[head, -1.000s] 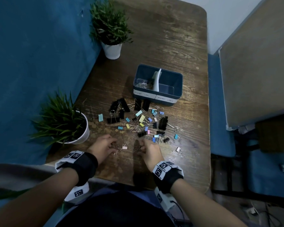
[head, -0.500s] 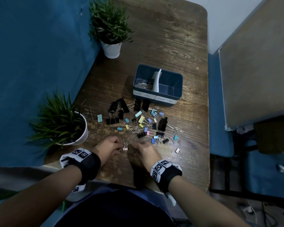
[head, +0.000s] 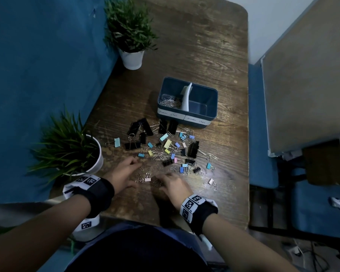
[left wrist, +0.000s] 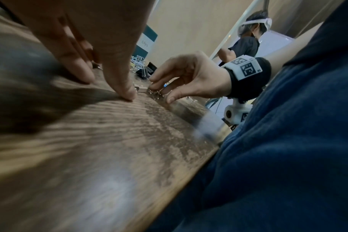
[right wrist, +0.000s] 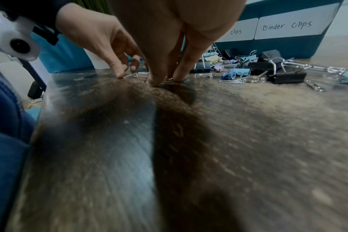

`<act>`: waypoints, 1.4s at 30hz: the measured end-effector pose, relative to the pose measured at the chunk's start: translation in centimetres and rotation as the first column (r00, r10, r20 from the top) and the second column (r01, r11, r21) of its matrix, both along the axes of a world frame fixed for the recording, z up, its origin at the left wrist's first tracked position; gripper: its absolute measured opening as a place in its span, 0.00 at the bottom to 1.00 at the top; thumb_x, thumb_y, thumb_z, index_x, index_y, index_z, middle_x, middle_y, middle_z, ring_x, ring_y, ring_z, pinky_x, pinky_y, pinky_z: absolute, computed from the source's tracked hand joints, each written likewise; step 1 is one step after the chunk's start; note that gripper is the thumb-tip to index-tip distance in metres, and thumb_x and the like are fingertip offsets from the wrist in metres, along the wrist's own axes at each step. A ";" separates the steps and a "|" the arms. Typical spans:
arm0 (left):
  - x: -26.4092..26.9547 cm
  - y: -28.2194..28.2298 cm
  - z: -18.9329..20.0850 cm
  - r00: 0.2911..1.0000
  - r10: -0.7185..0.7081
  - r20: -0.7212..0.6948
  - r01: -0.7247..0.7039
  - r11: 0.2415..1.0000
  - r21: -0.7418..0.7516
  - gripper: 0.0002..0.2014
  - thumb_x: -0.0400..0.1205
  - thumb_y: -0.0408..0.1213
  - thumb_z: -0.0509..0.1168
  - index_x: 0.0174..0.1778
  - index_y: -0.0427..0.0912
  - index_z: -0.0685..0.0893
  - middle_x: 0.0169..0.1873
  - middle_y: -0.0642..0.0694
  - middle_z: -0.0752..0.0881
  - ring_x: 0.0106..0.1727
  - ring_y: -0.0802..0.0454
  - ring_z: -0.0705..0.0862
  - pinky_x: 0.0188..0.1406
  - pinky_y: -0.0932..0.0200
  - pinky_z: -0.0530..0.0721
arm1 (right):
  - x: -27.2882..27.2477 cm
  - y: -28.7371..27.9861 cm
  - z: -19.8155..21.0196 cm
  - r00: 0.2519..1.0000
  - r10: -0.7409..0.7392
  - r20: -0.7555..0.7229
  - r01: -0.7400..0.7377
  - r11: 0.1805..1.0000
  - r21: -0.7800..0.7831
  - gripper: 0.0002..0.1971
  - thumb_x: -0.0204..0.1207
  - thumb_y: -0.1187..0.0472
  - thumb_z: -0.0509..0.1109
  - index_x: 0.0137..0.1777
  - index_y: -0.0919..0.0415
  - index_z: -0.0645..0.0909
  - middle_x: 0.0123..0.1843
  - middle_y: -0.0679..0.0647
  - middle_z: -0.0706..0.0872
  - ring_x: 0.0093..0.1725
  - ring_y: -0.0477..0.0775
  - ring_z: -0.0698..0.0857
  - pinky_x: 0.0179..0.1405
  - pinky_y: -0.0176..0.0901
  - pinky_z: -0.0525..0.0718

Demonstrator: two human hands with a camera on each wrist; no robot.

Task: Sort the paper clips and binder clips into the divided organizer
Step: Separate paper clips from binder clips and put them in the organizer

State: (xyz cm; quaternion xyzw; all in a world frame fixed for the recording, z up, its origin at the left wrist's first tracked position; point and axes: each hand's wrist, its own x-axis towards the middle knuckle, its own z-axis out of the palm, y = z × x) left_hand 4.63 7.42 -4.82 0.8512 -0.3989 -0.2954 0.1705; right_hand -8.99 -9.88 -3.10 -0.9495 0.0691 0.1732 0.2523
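Note:
A dark blue divided organizer (head: 210, 99) stands mid-table, with silver paper clips (head: 169, 101) in its left compartment, labelled for paper clips; the right compartment, labelled "Binder clips" (right wrist: 286, 25), looks bare. Black and pastel binder clips (head: 166, 146) mixed with loose paper clips lie scattered in front of it. My right hand (head: 171, 184) pinches a small bunch of paper clips (left wrist: 155, 94) against the table near its front edge. Just left of it, my left hand (head: 127, 172) has its fingertips (left wrist: 127, 94) pressed on the wood beside a pink binder clip (head: 147, 179).
Two potted plants in white pots stand along the left edge, one by my left wrist (head: 67, 152) and one farther back (head: 131, 36). A blue wall runs along the left side. A pink binder clip (head: 210, 181) lies apart near the table's right edge.
Both hands have drawn closer together around the small group of clips near the front edge. My right hand slid left and now pinches paper clips there.

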 end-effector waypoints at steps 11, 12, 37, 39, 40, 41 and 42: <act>-0.2 -2.3 -0.3 1.000 0.024 -0.008 -0.025 1.000 -0.014 0.16 0.76 0.37 0.72 0.58 0.35 0.84 0.52 0.45 0.79 0.55 0.49 0.79 0.49 0.69 0.68 | 0.1 1.1 -0.5 1.000 -0.011 -0.001 0.011 0.999 -0.040 0.18 0.82 0.62 0.65 0.72 0.57 0.73 0.60 0.60 0.84 0.62 0.60 0.81 0.66 0.54 0.79; -0.1 -2.6 -0.1 1.000 0.018 -0.001 -0.018 1.000 0.002 0.15 0.77 0.36 0.71 0.58 0.35 0.84 0.54 0.43 0.79 0.57 0.48 0.79 0.52 0.66 0.69 | 0.2 1.1 -0.5 1.000 -0.013 -0.001 0.013 0.999 -0.039 0.19 0.82 0.62 0.65 0.72 0.56 0.73 0.60 0.60 0.85 0.62 0.60 0.81 0.65 0.54 0.79; -1.6 -4.2 1.7 0.990 -0.055 0.130 0.019 0.965 0.260 0.10 0.84 0.32 0.56 0.59 0.38 0.79 0.61 0.42 0.78 0.59 0.45 0.80 0.54 0.57 0.75 | 2.8 2.8 -0.4 0.958 -0.265 -0.105 0.269 0.963 0.022 0.11 0.78 0.69 0.65 0.57 0.59 0.74 0.46 0.55 0.86 0.45 0.57 0.85 0.41 0.42 0.81; -1.8 -4.3 1.7 0.989 -0.031 0.143 -0.005 0.970 0.245 0.12 0.83 0.27 0.57 0.61 0.39 0.77 0.63 0.43 0.77 0.61 0.46 0.80 0.55 0.58 0.75 | 2.9 2.7 -0.9 0.952 -0.287 -0.109 0.294 0.954 0.053 0.13 0.75 0.70 0.68 0.57 0.58 0.74 0.46 0.54 0.86 0.46 0.55 0.85 0.44 0.44 0.83; -1.9 -4.3 1.7 0.991 -0.012 0.132 -0.020 0.972 0.235 0.13 0.82 0.26 0.58 0.62 0.39 0.76 0.63 0.43 0.77 0.60 0.47 0.79 0.54 0.59 0.75 | 3.0 2.5 -1.0 0.948 -0.298 -0.110 0.305 0.950 0.060 0.14 0.73 0.69 0.68 0.56 0.58 0.74 0.46 0.54 0.87 0.46 0.55 0.85 0.46 0.46 0.85; -1.8 -4.3 1.5 0.994 0.013 0.106 -0.037 0.973 0.229 0.12 0.82 0.26 0.58 0.60 0.39 0.77 0.61 0.43 0.77 0.58 0.48 0.80 0.52 0.61 0.75 | 3.0 2.4 -1.2 0.947 -0.304 -0.107 0.312 0.948 0.064 0.14 0.73 0.69 0.69 0.55 0.57 0.74 0.46 0.53 0.87 0.46 0.55 0.86 0.48 0.48 0.86; -1.7 -4.4 1.3 0.995 0.060 0.076 -0.076 0.971 0.226 0.10 0.82 0.27 0.59 0.58 0.39 0.78 0.58 0.43 0.79 0.54 0.49 0.80 0.50 0.61 0.76 | 2.9 2.3 -1.4 0.947 -0.305 -0.102 0.312 0.948 0.064 0.13 0.72 0.68 0.70 0.55 0.57 0.74 0.45 0.53 0.87 0.46 0.55 0.86 0.48 0.49 0.87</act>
